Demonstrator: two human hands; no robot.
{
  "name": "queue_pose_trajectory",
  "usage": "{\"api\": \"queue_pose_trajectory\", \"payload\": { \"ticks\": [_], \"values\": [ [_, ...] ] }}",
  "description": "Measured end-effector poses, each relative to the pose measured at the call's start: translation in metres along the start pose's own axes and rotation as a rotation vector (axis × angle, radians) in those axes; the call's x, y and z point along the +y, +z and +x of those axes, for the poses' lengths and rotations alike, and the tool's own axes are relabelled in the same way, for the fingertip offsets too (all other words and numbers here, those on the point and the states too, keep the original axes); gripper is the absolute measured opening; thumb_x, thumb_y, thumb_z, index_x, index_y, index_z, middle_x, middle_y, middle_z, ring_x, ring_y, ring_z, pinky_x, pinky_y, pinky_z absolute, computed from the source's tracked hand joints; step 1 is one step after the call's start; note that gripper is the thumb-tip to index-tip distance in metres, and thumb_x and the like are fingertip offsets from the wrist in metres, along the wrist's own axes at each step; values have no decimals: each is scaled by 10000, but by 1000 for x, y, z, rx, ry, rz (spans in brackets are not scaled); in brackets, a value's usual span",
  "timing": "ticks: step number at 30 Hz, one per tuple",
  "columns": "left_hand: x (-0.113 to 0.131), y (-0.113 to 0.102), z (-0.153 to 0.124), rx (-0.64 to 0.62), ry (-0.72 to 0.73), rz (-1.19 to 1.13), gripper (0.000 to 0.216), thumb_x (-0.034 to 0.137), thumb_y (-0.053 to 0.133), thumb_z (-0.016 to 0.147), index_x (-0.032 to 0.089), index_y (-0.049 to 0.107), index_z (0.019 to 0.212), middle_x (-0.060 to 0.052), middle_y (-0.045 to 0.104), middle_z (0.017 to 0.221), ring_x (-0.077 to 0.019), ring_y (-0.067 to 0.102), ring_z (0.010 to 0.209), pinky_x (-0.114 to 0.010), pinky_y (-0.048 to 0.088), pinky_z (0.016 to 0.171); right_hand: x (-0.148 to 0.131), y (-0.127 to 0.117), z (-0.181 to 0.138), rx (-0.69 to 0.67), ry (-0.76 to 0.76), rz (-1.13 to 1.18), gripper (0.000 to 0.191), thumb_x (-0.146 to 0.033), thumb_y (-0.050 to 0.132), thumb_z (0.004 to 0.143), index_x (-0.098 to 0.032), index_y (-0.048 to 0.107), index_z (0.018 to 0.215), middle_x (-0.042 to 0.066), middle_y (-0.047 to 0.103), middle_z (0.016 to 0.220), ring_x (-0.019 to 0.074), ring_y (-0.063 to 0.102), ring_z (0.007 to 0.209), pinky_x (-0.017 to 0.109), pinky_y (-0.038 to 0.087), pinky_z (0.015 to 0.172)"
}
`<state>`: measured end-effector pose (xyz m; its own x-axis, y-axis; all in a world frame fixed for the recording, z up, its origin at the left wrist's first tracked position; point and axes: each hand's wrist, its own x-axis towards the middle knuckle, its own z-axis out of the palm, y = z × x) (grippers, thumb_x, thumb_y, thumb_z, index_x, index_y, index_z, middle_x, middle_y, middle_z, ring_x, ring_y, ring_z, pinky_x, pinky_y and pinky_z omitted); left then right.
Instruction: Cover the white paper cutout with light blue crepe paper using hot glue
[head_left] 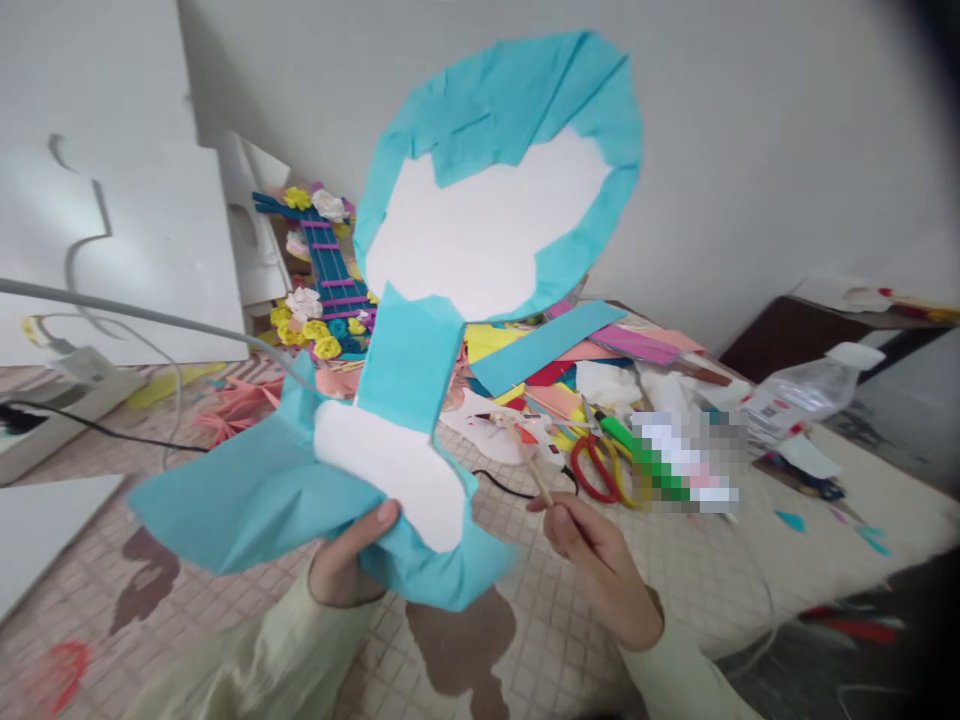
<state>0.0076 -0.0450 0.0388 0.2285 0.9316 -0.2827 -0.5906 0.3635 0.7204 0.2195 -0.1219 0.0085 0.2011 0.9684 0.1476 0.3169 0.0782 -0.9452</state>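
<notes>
My left hand [352,560] grips a large white board cutout [480,230] near its lower end, thumb on its face. The cutout has a wide rounded top, a narrow neck and an oblong base. Blue crepe paper [502,100] is folded over the edges of the top and covers the neck. Around the base, a loose blue sheet [247,500] spreads out to the left and beneath. To the right, apart from the cutout, my right hand [596,565] pinches a thin pale stick [538,465] that points up and away.
Red-handled scissors [596,470] and a green item [645,455] lie beyond my right hand. Coloured paper strips [547,345] are heaped behind. A blue paper guitar-like craft [330,265] leans at the back. A clear plastic bottle [810,395] lies right. A grey cable [150,312] crosses the left.
</notes>
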Motion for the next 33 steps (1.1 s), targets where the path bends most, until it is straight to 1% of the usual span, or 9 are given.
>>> {"api": "queue_pose_trajectory", "payload": {
  "ticks": [2, 6, 11, 17, 19, 22, 25, 28, 33],
  "values": [
    [1, 0, -2, -25, -22, 3, 524, 327, 783, 500, 277, 655, 1005, 3, 722, 709, -339, 551, 1050, -433, 466, 923, -6, 11, 0, -12, -7, -24, 324, -403, 360, 883, -160, 573, 871, -29, 356, 571, 91, 356, 528, 219, 302, 480],
    [3, 2, -5, -65, -26, 0, 601, 341, 800, 455, 270, 642, 1031, -2, 724, 741, -352, 595, 973, -444, 491, 882, -12, 21, -2, 4, -70, -126, 318, -394, 383, 872, -169, 590, 788, -14, 456, 574, 96, 405, 524, 218, 328, 489],
    [3, 3, -8, -86, -38, -20, 678, 309, 796, 462, 252, 601, 1108, 12, 693, 573, -349, 618, 923, -466, 491, 866, -12, 20, -4, 11, -112, -192, 300, -377, 402, 863, -176, 615, 795, 26, 603, 678, 128, 523, 589, 223, 378, 500],
    [2, 1, -8, -36, -67, -14, 636, 305, 812, 422, 244, 641, 1031, 12, 692, 583, -302, 664, 615, -455, 553, 722, -15, 15, -3, 37, -146, -259, 280, -360, 417, 858, -179, 627, 815, 39, 644, 732, 148, 573, 638, 222, 399, 490],
    [2, 1, -8, -36, -74, 1, 625, 322, 809, 426, 253, 644, 1025, 6, 701, 613, -310, 666, 647, -451, 553, 719, -16, 12, -2, 63, -141, -276, 281, -358, 419, 857, -180, 629, 802, 34, 641, 713, 143, 564, 613, 219, 394, 477],
    [2, 0, -8, -35, -82, 25, 650, 334, 808, 425, 257, 634, 1047, 2, 713, 661, -334, 658, 778, -447, 540, 763, -16, 8, -2, 90, -144, -297, 271, -355, 436, 850, -176, 633, 798, 28, 636, 691, 135, 550, 582, 214, 387, 462],
    [2, -1, -8, -35, -93, 18, 668, 323, 799, 443, 253, 616, 1082, 8, 707, 628, -351, 623, 903, -462, 514, 823, -17, 5, -4, 94, -170, -325, 264, -345, 448, 845, -168, 641, 809, 25, 629, 672, 126, 531, 553, 214, 385, 458],
    [1, -1, -8, -42, -96, 10, 668, 319, 791, 460, 248, 609, 1099, -1, 706, 627, -366, 603, 944, -491, 491, 851, -21, 4, -5, 90, -205, -348, 258, -329, 449, 846, -169, 649, 811, 11, 602, 621, 107, 496, 498, 207, 371, 437],
    [0, -1, -6, -37, -36, 37, 667, 339, 796, 444, 245, 618, 1080, -19, 719, 869, -356, 609, 938, -446, 513, 836, -26, -1, -3, 100, -257, -414, 251, -304, 446, 850, -170, 655, 819, 9, 574, 579, 102, 484, 475, 210, 370, 421]
  ]
}}
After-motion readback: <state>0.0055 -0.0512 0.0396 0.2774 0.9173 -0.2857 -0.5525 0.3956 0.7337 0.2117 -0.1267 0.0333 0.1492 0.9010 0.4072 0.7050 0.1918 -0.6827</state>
